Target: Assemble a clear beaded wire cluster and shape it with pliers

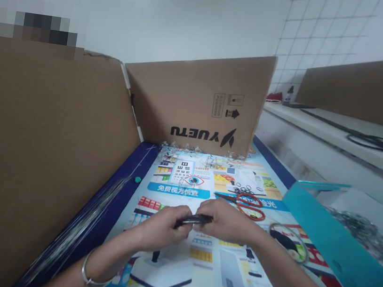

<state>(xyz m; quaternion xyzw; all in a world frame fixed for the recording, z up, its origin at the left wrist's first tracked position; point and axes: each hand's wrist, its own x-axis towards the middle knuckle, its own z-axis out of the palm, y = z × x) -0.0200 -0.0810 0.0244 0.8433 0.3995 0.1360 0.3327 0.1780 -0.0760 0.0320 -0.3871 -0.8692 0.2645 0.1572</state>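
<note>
My left hand [175,223] is closed round one end of a short dark band [193,219], seen almost edge-on. Fingers of my right hand [218,219] are closed on its other end, so it spans the small gap between both hands above the printed sheet [201,278]. What exactly the band is cannot be made out. Beyond my right hand lie red-handled scissors [253,200], blades pointing left. Several small dark rings [245,189] lie just behind them. Right of my right forearm rests a round, pale-rimmed hoop [289,243], partly hidden by the arm.
A teal box [322,228] with many small shiny pieces stands at the right. Long thin pale strands [84,223] lie along the left edge. Cardboard panels [191,96] rise behind and left, with clear bits [183,147] along their foot. A green disc [137,179] lies nearby.
</note>
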